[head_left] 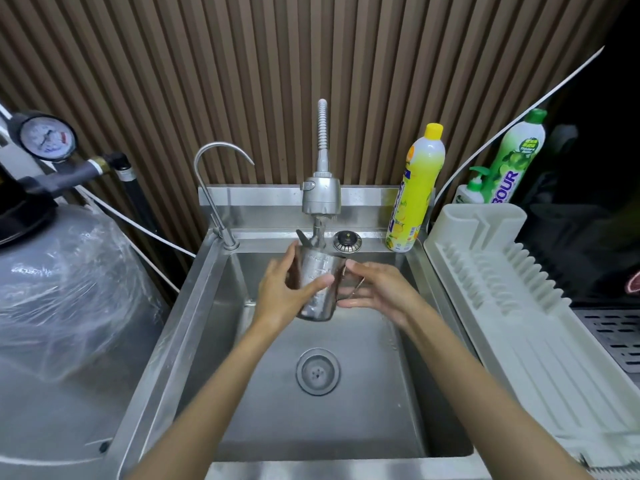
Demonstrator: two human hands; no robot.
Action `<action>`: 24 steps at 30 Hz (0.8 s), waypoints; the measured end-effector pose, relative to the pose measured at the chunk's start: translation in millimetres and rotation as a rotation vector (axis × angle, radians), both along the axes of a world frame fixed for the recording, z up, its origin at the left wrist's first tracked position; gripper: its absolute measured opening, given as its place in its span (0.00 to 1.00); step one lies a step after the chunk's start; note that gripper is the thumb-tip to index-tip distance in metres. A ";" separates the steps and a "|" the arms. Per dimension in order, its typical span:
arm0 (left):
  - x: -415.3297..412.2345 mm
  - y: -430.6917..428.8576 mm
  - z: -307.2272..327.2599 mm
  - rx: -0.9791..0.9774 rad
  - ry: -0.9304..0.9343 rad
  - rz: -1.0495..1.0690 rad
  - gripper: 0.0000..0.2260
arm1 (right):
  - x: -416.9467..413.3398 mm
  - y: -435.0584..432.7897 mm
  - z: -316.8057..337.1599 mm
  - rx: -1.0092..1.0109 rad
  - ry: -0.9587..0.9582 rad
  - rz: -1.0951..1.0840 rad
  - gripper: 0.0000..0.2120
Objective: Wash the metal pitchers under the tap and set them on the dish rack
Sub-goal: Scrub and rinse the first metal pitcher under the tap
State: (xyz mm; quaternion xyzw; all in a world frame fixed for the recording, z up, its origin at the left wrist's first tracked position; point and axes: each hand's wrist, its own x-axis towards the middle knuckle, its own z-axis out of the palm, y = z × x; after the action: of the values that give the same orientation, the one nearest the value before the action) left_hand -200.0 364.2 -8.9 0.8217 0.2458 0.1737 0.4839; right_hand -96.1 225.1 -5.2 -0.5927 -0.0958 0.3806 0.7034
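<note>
**One pitcher held under the tap**

One grey tank (69,289) wrapped in clear plastic stands at far left, with a pressure gauge (46,138) above it. Next comes the steel sink (207,306), a slim gooseneck spout (221,188) at its back-left corner and a round drain strainer (318,371) in its floor.

Over the basin, the left hand (287,292) wraps its fingers and thumb around the body of the metal pitcher (317,271). The pitcher is tilted, its mouth just below the main tap (321,195); what is inside it cannot be seen.

The right hand (377,292) holds the pitcher's handle, thumb above and fingers beneath.

A yellow soap bottle (415,192) stands on the sink's back-right ledge. The white dish rack (519,306) lies just beside the sink on the right, well apart from the pitcher. Behind the rack stand a small pump bottle (471,192) and a green bottle (516,161).
</note>
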 end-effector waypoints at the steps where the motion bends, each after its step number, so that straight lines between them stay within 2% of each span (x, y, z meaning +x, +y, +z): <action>1: -0.4 -7.7 -4.8 -0.048 0.000 0.017 0.35 | 2.7 -2.5 9.2 -0.084 -0.056 0.014 0.08; 4: 1.4 -28.1 -13.3 -0.242 -0.060 0.026 0.23 | 8.0 -6.5 39.8 -0.308 -0.279 0.011 0.12; 8: 15.0 -41.7 -17.5 -0.434 -0.100 -0.018 0.24 | 11.6 -3.8 68.0 -0.613 -0.849 0.015 0.15; 10: 24.2 -42.4 -15.6 -0.492 -0.166 -0.005 0.24 | 10.7 -3.3 73.1 -0.599 -0.968 0.000 0.15; 12: 32.5 -41.2 -9.9 -0.538 -0.246 0.003 0.24 | 11.3 -3.2 72.1 -0.446 -0.893 -0.030 0.14; 16: 41.5 -29.3 -1.5 -0.508 -0.398 0.007 0.27 | 16.5 -0.7 55.4 -0.077 -0.604 -0.066 0.13; 21: 36.6 -10.7 9.0 -0.243 -0.427 0.028 0.36 | 23.7 8.7 25.4 0.414 -0.080 -0.002 0.13; 24: 29.3 -0.8 15.5 -0.091 -0.364 -0.009 0.40 | 16.9 15.2 8.6 0.571 0.198 -0.010 0.09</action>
State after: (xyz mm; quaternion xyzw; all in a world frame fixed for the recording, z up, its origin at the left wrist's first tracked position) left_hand -170.7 363.5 6.7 0.7552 0.1580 0.3060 0.5578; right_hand -79.2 240.3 3.4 -0.3312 -0.1267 0.3906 0.8495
